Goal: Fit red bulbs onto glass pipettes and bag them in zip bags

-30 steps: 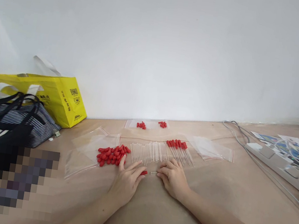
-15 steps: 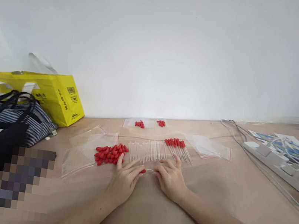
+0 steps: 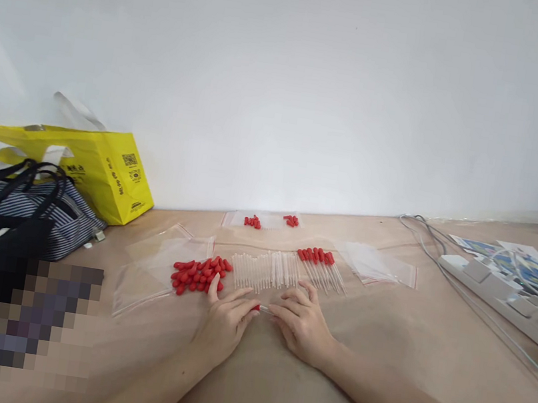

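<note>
Between the fingers of my left hand (image 3: 226,323) is a red rubber dropper bulb (image 3: 256,307), mostly covered by the fingertips. My right hand (image 3: 302,324) pinches a thin clear dropper tube (image 3: 265,308), whose end meets the bulb's open side. How far the tube sits inside the bulb I cannot tell. A pile of loose red bulbs (image 3: 194,274) lies just beyond my left hand. Ahead of both hands, bare clear tubes (image 3: 259,270) lie side by side in a row. To their right rest several droppers (image 3: 324,267) with red bulbs on their tubes.
Clear zip bags (image 3: 145,284) lie at the left, and another zip bag (image 3: 385,266) at the right. A bag (image 3: 230,219) with more red bulbs is near the wall. Yellow (image 3: 116,172) and striped bags (image 3: 79,220) stand left; a power strip (image 3: 502,297) with cables lies right.
My right hand's fingers have shifted slightly left along the tube, closer to the bulb. The gap between the two hands is smaller. My left hand keeps its hold on the bulb.
</note>
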The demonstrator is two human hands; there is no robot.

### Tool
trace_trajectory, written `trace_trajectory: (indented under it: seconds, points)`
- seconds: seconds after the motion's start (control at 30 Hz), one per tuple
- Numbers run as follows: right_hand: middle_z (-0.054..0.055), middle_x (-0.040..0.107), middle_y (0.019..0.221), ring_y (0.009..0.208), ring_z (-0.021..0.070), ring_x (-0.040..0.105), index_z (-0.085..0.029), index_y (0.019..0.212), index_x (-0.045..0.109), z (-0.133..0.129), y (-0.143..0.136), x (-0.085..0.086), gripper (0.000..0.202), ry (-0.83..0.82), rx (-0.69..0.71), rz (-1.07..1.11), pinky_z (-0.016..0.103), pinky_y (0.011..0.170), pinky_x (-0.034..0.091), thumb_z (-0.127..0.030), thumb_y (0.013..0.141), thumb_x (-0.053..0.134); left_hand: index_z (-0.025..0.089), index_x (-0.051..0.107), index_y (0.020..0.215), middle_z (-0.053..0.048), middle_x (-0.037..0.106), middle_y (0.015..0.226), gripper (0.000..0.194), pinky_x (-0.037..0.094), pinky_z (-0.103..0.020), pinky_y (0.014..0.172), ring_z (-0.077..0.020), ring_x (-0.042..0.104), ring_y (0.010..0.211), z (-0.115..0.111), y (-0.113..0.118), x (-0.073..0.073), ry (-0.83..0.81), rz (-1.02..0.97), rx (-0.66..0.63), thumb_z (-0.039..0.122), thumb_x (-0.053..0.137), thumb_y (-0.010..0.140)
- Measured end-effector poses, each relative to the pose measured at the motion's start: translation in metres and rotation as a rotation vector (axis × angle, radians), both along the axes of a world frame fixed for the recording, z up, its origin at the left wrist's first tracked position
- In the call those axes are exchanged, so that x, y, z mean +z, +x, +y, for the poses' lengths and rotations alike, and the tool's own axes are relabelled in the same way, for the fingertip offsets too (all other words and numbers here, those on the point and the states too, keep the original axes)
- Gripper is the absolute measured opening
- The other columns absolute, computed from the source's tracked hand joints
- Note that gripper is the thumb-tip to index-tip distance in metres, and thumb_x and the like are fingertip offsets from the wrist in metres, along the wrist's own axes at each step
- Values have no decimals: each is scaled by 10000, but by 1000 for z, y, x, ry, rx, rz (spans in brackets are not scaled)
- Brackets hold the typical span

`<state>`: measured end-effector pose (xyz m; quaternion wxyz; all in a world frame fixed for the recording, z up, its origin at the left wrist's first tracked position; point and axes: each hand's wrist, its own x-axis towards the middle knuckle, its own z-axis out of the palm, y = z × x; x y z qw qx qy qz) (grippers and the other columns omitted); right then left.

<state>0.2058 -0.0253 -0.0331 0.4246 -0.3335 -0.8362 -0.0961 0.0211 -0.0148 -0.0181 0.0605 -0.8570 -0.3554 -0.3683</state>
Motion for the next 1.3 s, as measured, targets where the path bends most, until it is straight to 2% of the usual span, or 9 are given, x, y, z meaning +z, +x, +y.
trace_trajectory:
  seconds: [0.13, 0.23, 0.53, 0.77, 1.0, 1.17, 1.3]
  points:
    - [30, 581, 679, 790, 159, 491, -177, 924, 593, 0, 2, 3, 208, -24, 77, -8, 375, 824, 345, -125, 790, 443, 223, 590, 806, 49, 691, 706, 171, -6, -474, 1001, -182, 625, 845, -3, 1, 1, -20, -12, -15, 182, 426, 833]
    - [29, 563, 667, 772, 155, 483, -173, 927, 596, 0, 3, 4, 218, -15, 121, -6, 365, 799, 361, -124, 795, 430, 225, 586, 812, 50, 689, 704, 169, -6, -453, 1000, -172, 625, 837, -4, 1, 1, -34, -21, -39, 180, 424, 833]
    - [18, 596, 685, 766, 144, 478, -191, 925, 599, 1, 7, 5, 207, -13, 223, -19, 392, 865, 332, -145, 798, 442, 223, 577, 804, 62, 685, 713, 160, -111, -458, 1003, -158, 626, 820, -9, 2, 8, -70, 6, -156, 139, 442, 814]
    - [2, 595, 657, 797, 140, 492, -198, 904, 582, 1, 8, 5, 219, -49, 270, -84, 413, 923, 286, -109, 769, 435, 220, 563, 775, 57, 679, 697, 180, -103, -476, 1007, -152, 615, 838, -8, 0, -1, -103, 11, -220, 148, 410, 834]
    - [29, 560, 667, 783, 142, 506, -175, 721, 541, 0, 4, 3, 164, -69, 242, -38, 385, 887, 354, -145, 794, 397, 208, 563, 738, 56, 674, 685, 176, -61, -449, 1024, -134, 627, 778, -11, 5, 5, -76, 3, -184, 166, 420, 832]
    - [11, 612, 717, 796, 145, 514, -199, 906, 576, 1, 5, 5, 144, -66, 102, -6, 391, 890, 330, -207, 796, 482, 220, 587, 806, 46, 691, 728, 132, -51, -456, 1024, -155, 632, 803, -9, 5, 10, -33, -9, -138, 187, 461, 825]
    - [-9, 648, 719, 855, 167, 523, -230, 890, 599, 5, 13, 6, 129, 39, 9, -37, 451, 929, 252, -211, 793, 516, 219, 598, 853, 39, 697, 719, 98, -11, -463, 1028, -171, 629, 847, -5, -1, 9, 49, -18, -134, 209, 507, 818]
